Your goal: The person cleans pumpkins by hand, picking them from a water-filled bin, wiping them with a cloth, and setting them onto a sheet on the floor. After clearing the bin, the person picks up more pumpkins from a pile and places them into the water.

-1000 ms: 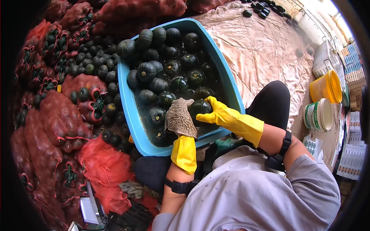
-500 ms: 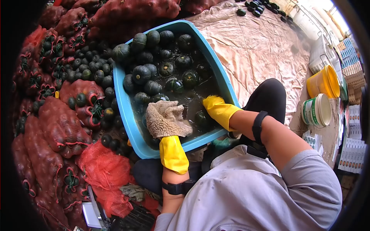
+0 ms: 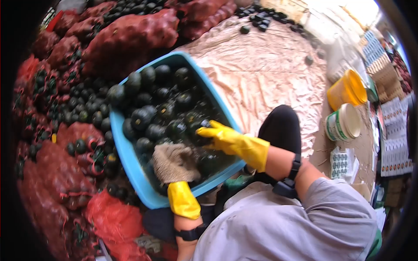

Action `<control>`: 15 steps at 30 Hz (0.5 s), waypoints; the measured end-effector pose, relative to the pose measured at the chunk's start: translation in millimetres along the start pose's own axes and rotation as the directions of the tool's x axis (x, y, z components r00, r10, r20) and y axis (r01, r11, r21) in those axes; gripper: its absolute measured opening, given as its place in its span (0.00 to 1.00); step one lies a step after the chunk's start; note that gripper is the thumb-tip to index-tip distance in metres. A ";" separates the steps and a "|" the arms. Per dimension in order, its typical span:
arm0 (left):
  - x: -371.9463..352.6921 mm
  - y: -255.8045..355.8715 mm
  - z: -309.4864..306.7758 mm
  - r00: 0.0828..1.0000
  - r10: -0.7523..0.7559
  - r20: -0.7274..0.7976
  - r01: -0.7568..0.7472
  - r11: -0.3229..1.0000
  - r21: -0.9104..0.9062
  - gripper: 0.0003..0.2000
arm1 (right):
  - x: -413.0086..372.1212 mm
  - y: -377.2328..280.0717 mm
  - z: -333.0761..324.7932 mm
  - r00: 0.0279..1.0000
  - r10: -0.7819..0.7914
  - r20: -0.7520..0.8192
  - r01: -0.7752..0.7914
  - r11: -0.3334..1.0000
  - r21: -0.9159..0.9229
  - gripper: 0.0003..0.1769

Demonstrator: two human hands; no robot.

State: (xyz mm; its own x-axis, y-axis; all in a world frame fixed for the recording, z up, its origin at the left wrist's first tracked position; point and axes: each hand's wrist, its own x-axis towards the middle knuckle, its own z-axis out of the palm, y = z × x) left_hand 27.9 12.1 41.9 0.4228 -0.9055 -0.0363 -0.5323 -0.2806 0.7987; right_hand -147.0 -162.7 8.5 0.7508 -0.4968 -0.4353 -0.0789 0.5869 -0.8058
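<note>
Red mesh sacks (image 3: 61, 174) of squash far left. Blue tub (image 3: 126, 152) is full of dark green squashes (image 3: 141, 117) in water. Left hands-side: left hand (image 3: 182, 198), yellow-gloved, bunched into a brown cloth (image 3: 174, 162) at the tub's near edge. Right hand (image 3: 220, 137), fingers spread, rests on squashes mid-tub. Yellow bucket (image 3: 346, 89) far right.

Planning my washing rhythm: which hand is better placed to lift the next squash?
Probably right: the yellow-gloved right hand touches a dark green round squash, while the left hand is buried under the brown cloth.
</note>
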 end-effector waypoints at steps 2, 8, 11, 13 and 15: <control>1.0 -22.6 -0.9 0.988 0.030 0.151 -0.071 0.958 0.278 0.26 | -49.6 -70.5 45.7 0.957 0.195 -0.213 -0.227 0.964 -0.137 0.40; 23.5 68.1 -11.2 0.968 -0.197 0.155 0.140 0.938 0.318 0.43 | -71.1 -157.9 -158.3 0.849 -0.389 -0.358 0.380 0.920 -0.097 0.26; 23.2 63.7 -6.8 0.979 -0.186 0.085 0.176 0.978 0.110 0.37 | -99.2 -275.2 -293.7 0.432 -0.668 -0.606 0.855 0.518 0.038 0.19; 24.5 67.9 -0.7 0.976 -0.201 0.085 0.200 0.980 0.025 0.33 | -112.3 -323.0 -297.7 0.333 -0.676 -0.658 0.841 0.528 -0.116 0.21; 24.8 65.5 5.2 0.973 -0.213 0.086 0.220 0.972 -0.082 0.30 | -126.9 -340.8 -296.0 0.227 -0.664 -0.713 0.799 0.546 -0.254 0.23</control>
State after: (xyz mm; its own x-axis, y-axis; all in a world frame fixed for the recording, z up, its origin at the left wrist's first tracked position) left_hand -0.3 -30.4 90.2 0.4622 -0.8487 -0.2570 -0.3643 -0.4460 0.8175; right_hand -409.5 -488.9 219.5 -0.2442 -0.9581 0.1497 0.3902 -0.2384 -0.8893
